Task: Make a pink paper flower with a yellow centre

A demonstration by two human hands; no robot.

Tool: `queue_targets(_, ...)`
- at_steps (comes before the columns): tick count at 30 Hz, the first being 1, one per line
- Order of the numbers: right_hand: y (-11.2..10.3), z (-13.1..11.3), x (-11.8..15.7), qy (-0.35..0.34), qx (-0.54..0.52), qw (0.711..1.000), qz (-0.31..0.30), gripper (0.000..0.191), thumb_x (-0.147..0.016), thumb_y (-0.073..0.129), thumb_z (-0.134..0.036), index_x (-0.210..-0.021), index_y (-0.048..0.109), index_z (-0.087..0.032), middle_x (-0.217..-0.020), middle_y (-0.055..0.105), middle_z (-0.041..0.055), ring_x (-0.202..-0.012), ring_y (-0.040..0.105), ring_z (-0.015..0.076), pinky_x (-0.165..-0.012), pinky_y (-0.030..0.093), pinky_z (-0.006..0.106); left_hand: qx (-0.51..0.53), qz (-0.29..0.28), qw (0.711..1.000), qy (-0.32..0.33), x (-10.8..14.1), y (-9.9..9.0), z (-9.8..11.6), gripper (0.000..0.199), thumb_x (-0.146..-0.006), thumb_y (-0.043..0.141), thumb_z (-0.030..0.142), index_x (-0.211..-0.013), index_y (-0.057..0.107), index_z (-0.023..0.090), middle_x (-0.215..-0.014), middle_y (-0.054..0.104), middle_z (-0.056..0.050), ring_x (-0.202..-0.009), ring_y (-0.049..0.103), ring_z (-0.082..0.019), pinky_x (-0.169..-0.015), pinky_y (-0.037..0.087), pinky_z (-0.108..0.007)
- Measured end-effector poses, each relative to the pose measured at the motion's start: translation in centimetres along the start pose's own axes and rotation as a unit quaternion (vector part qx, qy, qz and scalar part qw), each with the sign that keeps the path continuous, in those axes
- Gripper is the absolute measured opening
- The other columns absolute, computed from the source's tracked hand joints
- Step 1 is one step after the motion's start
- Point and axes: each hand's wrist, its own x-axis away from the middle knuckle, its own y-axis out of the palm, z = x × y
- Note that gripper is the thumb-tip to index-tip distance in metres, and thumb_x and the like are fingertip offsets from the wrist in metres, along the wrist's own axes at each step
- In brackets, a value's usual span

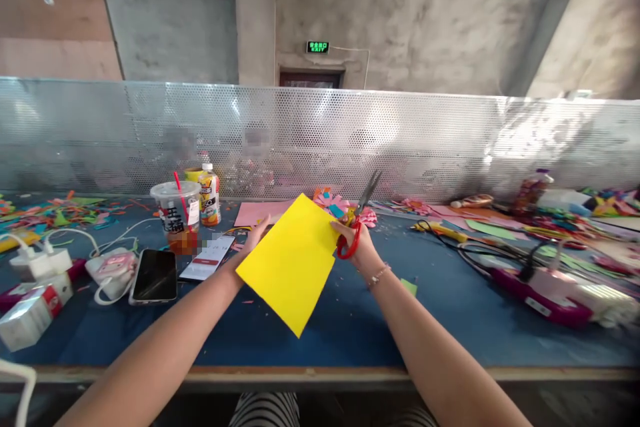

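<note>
A bright yellow sheet of paper [293, 263] is held up over the blue table, tilted with one corner pointing down. My left hand [256, 235] grips its left edge from behind, so most of those fingers are hidden. At the sheet's right corner, my right hand [361, 245] pinches the paper with the thumb. Red-handled scissors [349, 243] hang in that same right hand, their blades pointing up and away, slightly apart. Behind the sheet lie a pink sheet of paper [265, 213] and pink paper flowers [333, 203].
On the left stand a plastic cup with a red straw [175, 210] and a bottle [209, 197], near two phones, one a black phone [155, 275]. Paper scraps [65, 213] lie far left. A purple power strip [540, 297] with cables sits right. A perforated metal screen [425, 140] closes the back.
</note>
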Motion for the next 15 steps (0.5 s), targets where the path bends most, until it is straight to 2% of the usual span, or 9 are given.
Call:
queue_targets(2, -0.6, -0.2, -0.5, -0.017, 0.008, 0.999, 0.028, 0.034, -0.049, 0.074, -0.027, -0.067, 0.046, -0.02, -0.059, 0.054, -0.0044, -0.051, 0.052, 0.011, -0.049, 0.042, 0.023, 0.039, -0.093, 0.991, -0.087, 0.1, 0.1, 0.1, 0.044, -0.069, 0.058, 0.049, -0.089, 0.064, 0.011, -0.088, 0.066, -0.014, -0.082, 0.062, -0.03, -0.069, 0.049, -0.04)
queue_targets(3, -0.9, -0.3, -0.6, -0.025, 0.01, 0.999, 0.028, 0.034, -0.05, 0.074, -0.029, -0.069, 0.047, -0.02, -0.06, 0.055, -0.0042, -0.05, 0.052, 0.0108, -0.048, 0.041, 0.023, 0.05, -0.134, 0.982, -0.125, 0.2, 0.2, 0.1, 0.04, -0.063, 0.066, 0.043, -0.088, 0.065, 0.012, -0.086, 0.067, -0.014, -0.08, 0.063, -0.029, -0.068, 0.049, -0.04)
queue_targets(5, -1.2, -0.4, -0.7, -0.033, 0.015, 0.999, 0.013, 0.034, -0.052, 0.073, -0.033, -0.072, 0.048, -0.021, -0.06, 0.055, -0.0037, -0.049, 0.051, 0.0107, -0.047, 0.039, 0.023, 0.029, -0.17, 0.974, -0.146, 0.2, 0.3, -0.2, 0.037, -0.053, 0.075, 0.029, -0.086, 0.065, 0.014, -0.083, 0.068, -0.012, -0.076, 0.065, -0.027, -0.068, 0.049, -0.038)
queue_targets(7, -1.4, -0.5, -0.7, -0.04, 0.036, 0.998, 0.01, 0.035, -0.055, 0.071, -0.039, -0.074, 0.048, -0.021, -0.057, 0.052, -0.0046, -0.046, 0.047, 0.0094, -0.044, 0.036, 0.022, -0.005, -0.18, 0.975, -0.129, 0.0, 0.5, -0.8, 0.037, -0.052, 0.075, 0.026, -0.085, 0.065, 0.014, -0.082, 0.068, -0.011, -0.075, 0.065, -0.026, -0.068, 0.049, -0.037)
queue_targets(9, -1.6, -0.6, -0.8, -0.053, 0.08, 0.995, 0.028, 0.035, -0.058, 0.069, -0.044, -0.073, 0.049, -0.021, -0.05, 0.045, -0.0067, -0.041, 0.04, 0.0073, -0.041, 0.031, 0.021, -0.037, -0.153, 0.984, -0.088, -0.5, 0.4, -1.5, 0.035, -0.056, 0.072, 0.031, -0.085, 0.064, 0.014, -0.085, 0.068, -0.011, -0.078, 0.064, -0.026, -0.07, 0.049, -0.037)
queue_targets(11, -1.8, -0.7, -0.8, -0.071, 0.139, 0.987, 0.042, 0.034, -0.059, 0.067, -0.047, -0.07, 0.049, -0.02, -0.048, 0.041, -0.0073, -0.042, 0.036, 0.0064, -0.042, 0.03, 0.021, -0.073, -0.093, 0.993, -0.014, -1.3, 0.1, -2.0, 0.035, -0.059, 0.068, 0.033, -0.088, 0.064, 0.015, -0.093, 0.067, -0.011, -0.085, 0.063, -0.026, -0.073, 0.048, -0.037)
queue_targets(13, -1.9, -1.0, -0.7, -0.086, 0.196, 0.976, 0.035, 0.034, -0.057, 0.069, -0.046, -0.066, 0.049, -0.019, -0.052, 0.045, -0.0057, -0.048, 0.04, 0.0075, -0.047, 0.033, 0.021, -0.102, -0.021, 0.991, 0.079, -2.0, -0.4, -2.2, 0.034, -0.064, 0.063, 0.033, -0.093, 0.063, 0.016, -0.105, 0.064, -0.011, -0.096, 0.059, -0.026, -0.08, 0.045, -0.037)
queue_targets(15, -1.9, -1.2, -0.3, -0.084, 0.235, 0.968, 0.001, 0.034, -0.055, 0.071, -0.043, -0.065, 0.051, -0.018, -0.058, 0.05, -0.0036, -0.058, 0.046, 0.0096, -0.054, 0.037, 0.021, -0.124, 0.045, 0.98, 0.148, -2.6, -0.9, -2.2, 0.033, -0.068, 0.06, 0.032, -0.097, 0.061, 0.017, -0.11, 0.062, -0.01, -0.102, 0.055, -0.026, -0.086, 0.042, -0.036)
